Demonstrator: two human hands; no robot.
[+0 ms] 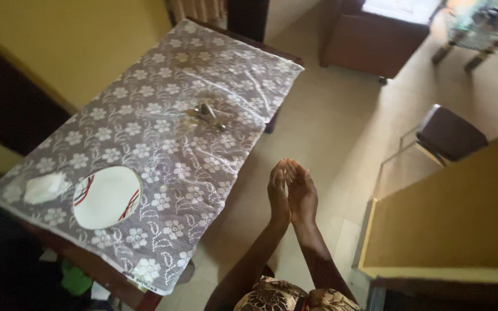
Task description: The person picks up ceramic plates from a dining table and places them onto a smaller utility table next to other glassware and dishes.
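Observation:
My left hand [278, 193] and my right hand [302, 193] are pressed palm to palm in front of me, fingers straight and pointing away, over the floor to the right of the table. Neither holds anything. The table [214, 75] is covered with a grey cloth printed with white flowers. On it, near me, lies a white plate [106, 196] with red stripes at its rim, and a crumpled white napkin [44, 188] lies just left of the plate. Farther away, mid-table, lie some small metal objects [207, 113].
A dark chair back [7, 103] stands against the yellow wall at left. At right are a yellow counter [451, 219], a dark stool [451, 135] and a brown sofa [370, 40]. The floor is pale tile.

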